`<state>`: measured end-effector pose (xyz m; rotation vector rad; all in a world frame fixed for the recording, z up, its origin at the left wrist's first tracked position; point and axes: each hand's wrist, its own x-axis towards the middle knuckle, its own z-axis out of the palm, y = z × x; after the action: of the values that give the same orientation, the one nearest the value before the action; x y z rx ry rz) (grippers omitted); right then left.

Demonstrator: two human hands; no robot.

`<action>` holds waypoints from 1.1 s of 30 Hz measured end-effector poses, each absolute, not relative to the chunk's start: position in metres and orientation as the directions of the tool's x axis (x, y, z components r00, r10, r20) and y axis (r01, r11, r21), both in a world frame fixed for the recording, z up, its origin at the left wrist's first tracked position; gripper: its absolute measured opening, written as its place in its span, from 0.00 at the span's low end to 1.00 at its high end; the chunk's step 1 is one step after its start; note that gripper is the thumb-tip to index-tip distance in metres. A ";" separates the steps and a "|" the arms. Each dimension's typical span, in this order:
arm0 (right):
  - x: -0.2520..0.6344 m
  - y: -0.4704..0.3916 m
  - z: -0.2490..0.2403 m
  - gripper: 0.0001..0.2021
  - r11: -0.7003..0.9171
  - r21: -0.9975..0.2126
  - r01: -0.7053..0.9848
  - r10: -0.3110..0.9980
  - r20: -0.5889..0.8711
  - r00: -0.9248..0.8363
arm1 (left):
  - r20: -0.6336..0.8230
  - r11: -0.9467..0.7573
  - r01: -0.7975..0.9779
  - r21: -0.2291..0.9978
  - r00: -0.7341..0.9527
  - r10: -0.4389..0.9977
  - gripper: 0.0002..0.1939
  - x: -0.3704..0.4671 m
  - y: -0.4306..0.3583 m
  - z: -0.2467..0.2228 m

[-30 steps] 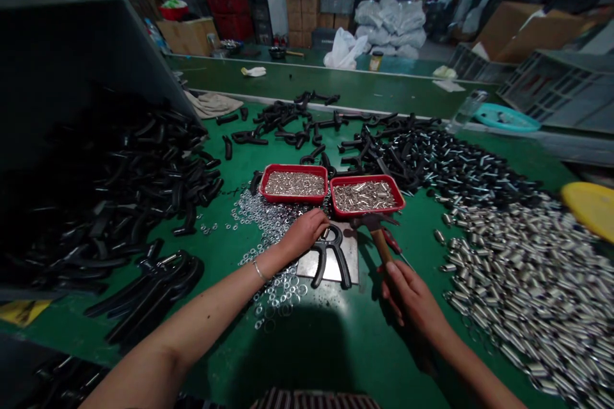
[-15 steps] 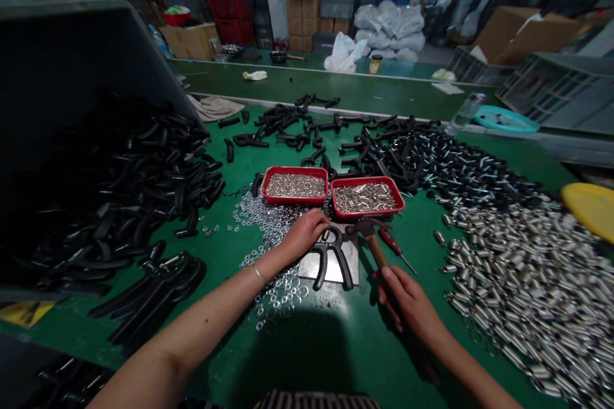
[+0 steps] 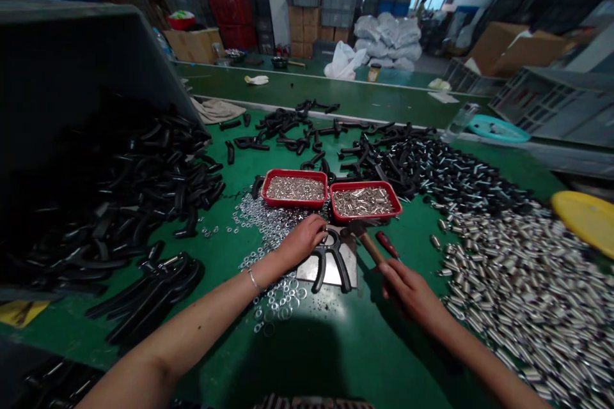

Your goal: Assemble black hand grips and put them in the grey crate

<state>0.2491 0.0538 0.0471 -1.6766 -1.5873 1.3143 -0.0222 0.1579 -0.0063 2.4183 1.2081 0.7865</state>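
Two red trays [image 3: 293, 204]; right hand [image 3: 410, 289] clasped round one hammer [image 3: 370, 248]; left hand [image 3: 298, 241], grip unclear, at one black clamp [image 3: 342, 267], metal plate's [image 3: 330, 273] far edge.

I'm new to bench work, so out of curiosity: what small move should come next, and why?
Probably ease the hammer left, over the black handle piece: that lies on the metal plate, the left hand at its top, the right hand gripping the hammer alongside.

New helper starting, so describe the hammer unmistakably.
On the green table, find the red trays. In front of the right one, the right hand holds the hammer. Its wooden handle sets it apart from the red-handled tool alongside.
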 end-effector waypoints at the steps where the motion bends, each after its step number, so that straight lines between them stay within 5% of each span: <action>1: 0.250 0.058 0.057 0.21 -0.140 -0.834 0.534 0.953 -0.260 -0.157 | 0.365 -0.579 0.651 0.491 0.450 0.815 0.12 -0.023 0.149 -0.004; 8: 0.228 0.085 0.096 0.18 0.127 -0.673 0.728 0.980 -0.027 -0.196 | 0.408 -0.733 0.628 0.262 0.616 0.673 0.14 -0.026 0.093 -0.003; 12: 0.219 0.104 0.077 0.17 0.167 -0.550 0.819 0.930 -0.188 -0.316 | 0.404 -0.733 0.624 0.270 0.618 0.675 0.14 -0.025 0.092 -0.007; 20: 0.220 0.109 0.072 0.17 0.193 -0.481 0.855 0.939 -0.163 -0.303 | 0.365 -0.680 0.626 0.382 0.574 0.733 0.14 -0.027 0.094 0.007; 27: 0.238 0.070 0.060 0.17 0.166 -0.541 0.824 0.932 -0.188 -0.311 | 0.192 -0.286 0.874 0.394 0.226 0.955 0.19 -0.033 0.066 0.017; 30: 0.247 0.063 0.050 0.19 0.061 -0.597 0.800 0.902 -0.310 -0.300 | 0.061 -0.249 0.902 0.353 0.243 0.968 0.20 -0.012 0.060 0.010; 33: 0.259 0.060 0.040 0.24 -0.083 -0.675 0.733 0.899 -0.368 -0.237 | 0.036 -0.320 0.884 0.342 0.328 0.944 0.09 -0.012 0.065 0.010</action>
<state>0.2587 0.0599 0.0395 -1.8005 -1.9787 1.2184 -0.0115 0.0650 0.0100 2.3349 1.6496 0.3335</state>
